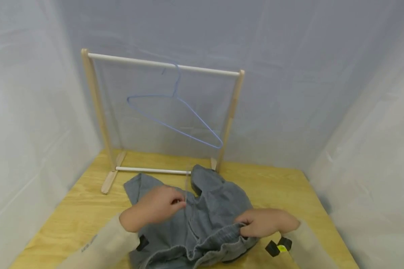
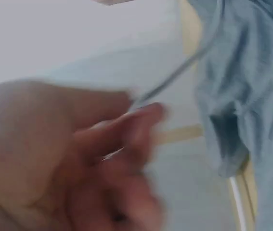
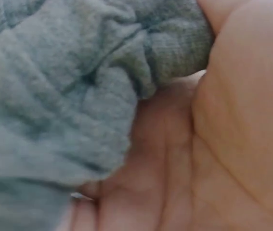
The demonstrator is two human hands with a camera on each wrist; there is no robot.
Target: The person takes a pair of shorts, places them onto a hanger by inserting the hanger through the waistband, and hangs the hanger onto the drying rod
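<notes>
Grey garment [image 1: 205, 220] gripped by right hand [image 1: 264, 223]; no label readable.

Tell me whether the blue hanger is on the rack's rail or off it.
On. The blue hanger hooks over the white top rail and hangs tilted, bare, above the grey garment on the table.

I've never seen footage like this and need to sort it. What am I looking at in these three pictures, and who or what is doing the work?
No machine here: a person works with bare hands. The wide picture comes from a head camera; the two close, blurry ones from cameras on each wrist. On the wooden table lies a grey garment. The left hand pinches a thin, pale cord-like strand at the garment; the right hand grips its ribbed hem. Behind stands a small wooden rack with a blue wire hanger on its rail.
</notes>
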